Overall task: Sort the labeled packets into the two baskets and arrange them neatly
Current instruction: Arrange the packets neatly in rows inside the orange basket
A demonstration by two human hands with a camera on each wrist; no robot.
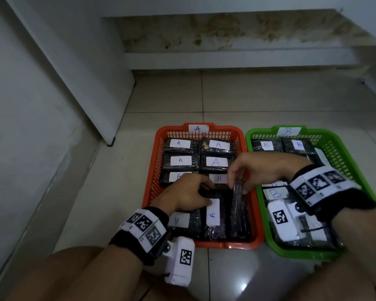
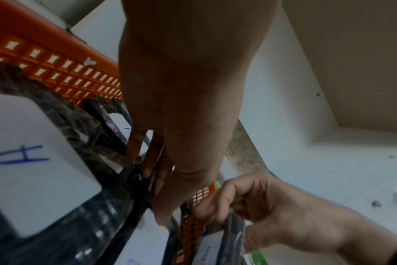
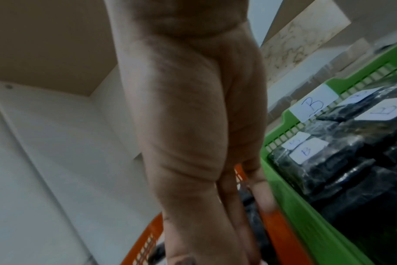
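With both baskets near full, sorting looks almost done. Your right hand (image 1: 250,168) pinches edge-up packet (image 1: 239,205) at right side of orange basket (image 1: 154,181). Left hand (image 1: 187,192) curls over A packet (image 1: 213,216) beside it. Green basket (image 1: 371,192) holds B packets. Left: seat, straighten.
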